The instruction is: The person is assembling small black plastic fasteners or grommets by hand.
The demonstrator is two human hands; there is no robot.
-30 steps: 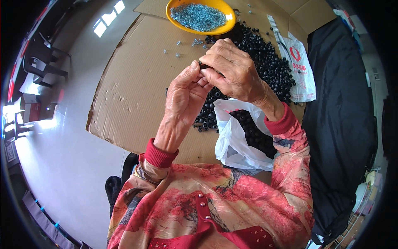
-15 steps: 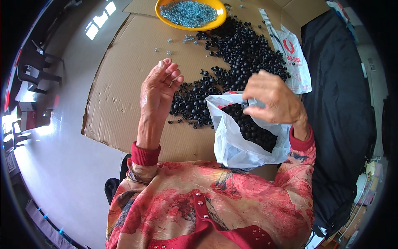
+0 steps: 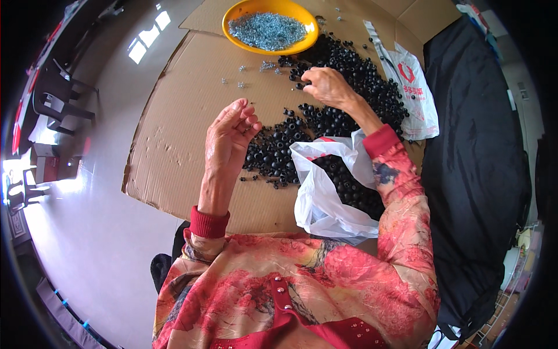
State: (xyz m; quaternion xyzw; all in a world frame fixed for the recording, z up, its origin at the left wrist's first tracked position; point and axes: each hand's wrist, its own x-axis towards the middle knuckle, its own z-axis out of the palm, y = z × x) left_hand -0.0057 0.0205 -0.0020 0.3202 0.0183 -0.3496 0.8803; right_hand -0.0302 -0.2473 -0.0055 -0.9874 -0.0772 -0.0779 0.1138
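My left hand [image 3: 228, 136] is raised over the cardboard, palm turned inward. Its fingers curl toward the thumb, and anything in them is too small to make out. My right hand [image 3: 331, 88] reaches to the upper left side of a spread of small round black pieces [image 3: 285, 136], some showing holes. Thumb and forefinger are pinched together; what lies between them is hidden. Close to me stands an open white plastic bag [image 3: 317, 198] with many similar black pieces [image 3: 349, 189] inside, partly covered by my right sleeve.
A yellow bowl [image 3: 229, 36] of small silvery-blue pieces [image 3: 267, 32] is at the far side. A few loose silvery pieces [image 3: 241, 85] lie on the cardboard [image 3: 168, 128]. A flat white bag [image 3: 421, 110] and black cloth [image 3: 471, 163] are at the right.
My right hand has gone from above the open bag to the far left, onto the black pieces. My left hand stays raised, its fingers still curled.
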